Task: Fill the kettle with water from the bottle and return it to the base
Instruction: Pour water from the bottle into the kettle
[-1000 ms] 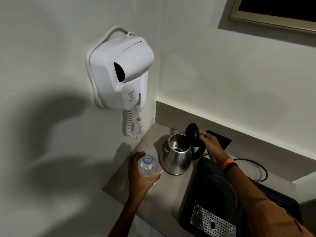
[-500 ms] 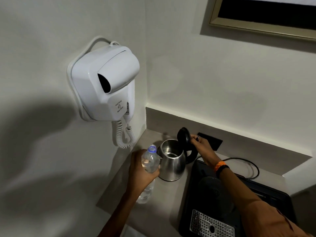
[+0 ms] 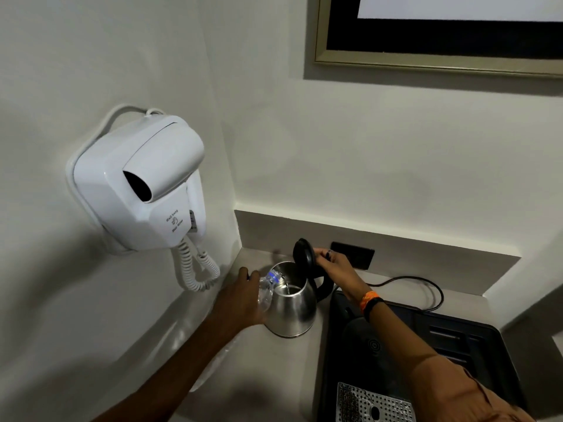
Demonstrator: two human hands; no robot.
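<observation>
A steel kettle point(image 3: 294, 310) stands on the grey counter point(image 3: 301, 370), off its round black base point(image 3: 370, 345), which sits to its right on a black tray point(image 3: 475, 354). My right hand point(image 3: 333, 263) holds the black lid point(image 3: 303, 254) tipped up and open. My left hand point(image 3: 240, 300) grips a clear plastic bottle point(image 3: 268, 286) with a blue neck ring, tilted with its mouth over the kettle's opening. A thin stream of water runs into the kettle.
A white wall-hung hair dryer point(image 3: 143, 187) with a coiled cord point(image 3: 195, 269) hangs left of the kettle. A black socket plate point(image 3: 353, 254) and a black power cable point(image 3: 426, 287) lie behind the tray. A metal drip grille point(image 3: 371, 403) is at the tray's front.
My left hand has lifted the bottle from upright and tipped it over the kettle's mouth, and water now pours in. My right hand still holds the lid open.
</observation>
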